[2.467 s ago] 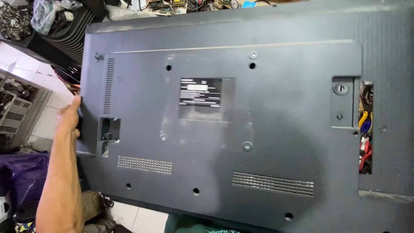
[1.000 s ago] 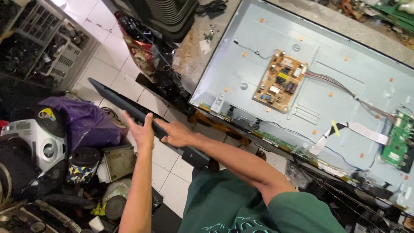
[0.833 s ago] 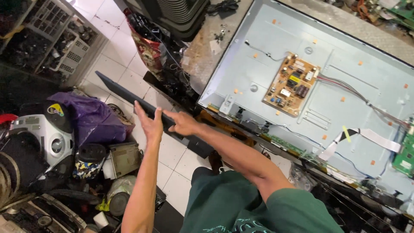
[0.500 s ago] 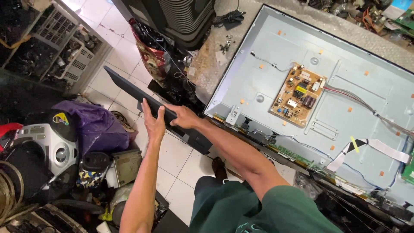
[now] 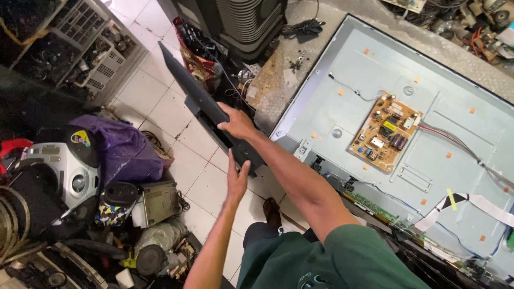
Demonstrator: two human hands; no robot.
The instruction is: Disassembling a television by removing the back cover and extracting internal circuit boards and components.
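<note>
Hands meet on a long dark plastic back cover, seen edge-on and slanting from the upper left down toward the person. The right hand is closed over the cover's upper edge near its lower end, fingers curled around it in a firm grasp. The left hand is open, fingers straight and spread, its fingertips at the cover's lower end; whether they touch the plastic or stop just short cannot be told. The cover hangs in the air above the white tiled floor, just beside the edge of the workbench.

On the workbench lies the opened television, face down, its grey metal rear plate bare. A tan circuit board sits near the middle of the plate, with coloured wires running off to the right and a white flat ribbon cable lying lower right. A dark ribbed cabinet stands at the top of the view, behind the cover's far end.

Left of the person the floor is crowded: a purple bag, a silver portable stereo beside it, a small grey box, and a wire rack of parts at the upper left. The person wears a green shirt.
</note>
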